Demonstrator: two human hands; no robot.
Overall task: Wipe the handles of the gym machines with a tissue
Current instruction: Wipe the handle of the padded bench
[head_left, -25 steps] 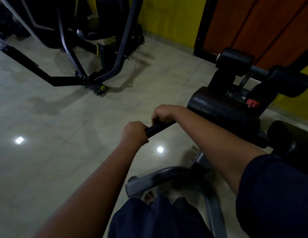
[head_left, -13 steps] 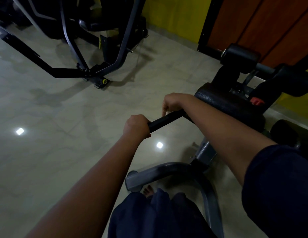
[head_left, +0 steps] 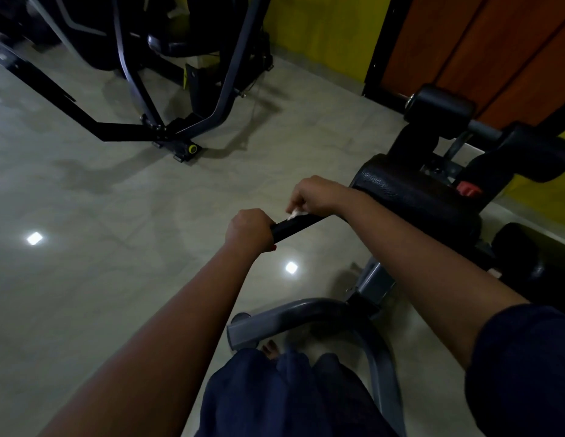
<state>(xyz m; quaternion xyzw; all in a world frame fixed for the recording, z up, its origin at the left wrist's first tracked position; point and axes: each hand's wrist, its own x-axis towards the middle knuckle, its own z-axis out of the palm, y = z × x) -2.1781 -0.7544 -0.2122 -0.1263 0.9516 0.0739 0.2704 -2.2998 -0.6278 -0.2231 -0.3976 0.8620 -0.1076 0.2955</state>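
Observation:
A black foam handle (head_left: 298, 227) of a gym machine runs slantwise in the middle of the view. My left hand (head_left: 248, 230) grips its near, lower end with the fingers wrapped round it. My right hand (head_left: 315, 195) is at the far, upper end and pinches a small white tissue (head_left: 294, 213), which lies against the top of the handle. Most of the tissue is hidden under my fingers.
The handle belongs to a bench with a black padded seat (head_left: 410, 197), foam rollers (head_left: 442, 104) and a grey curved base tube (head_left: 306, 313) near my feet. Another black machine frame (head_left: 167, 127) stands on the tiled floor at the back left. A brown door (head_left: 479, 55) is at the back right.
My right hand has slid up the handle away from my left hand, baring more black foam between them. The white tissue now shows under its fingers. My left hand kept its grip.

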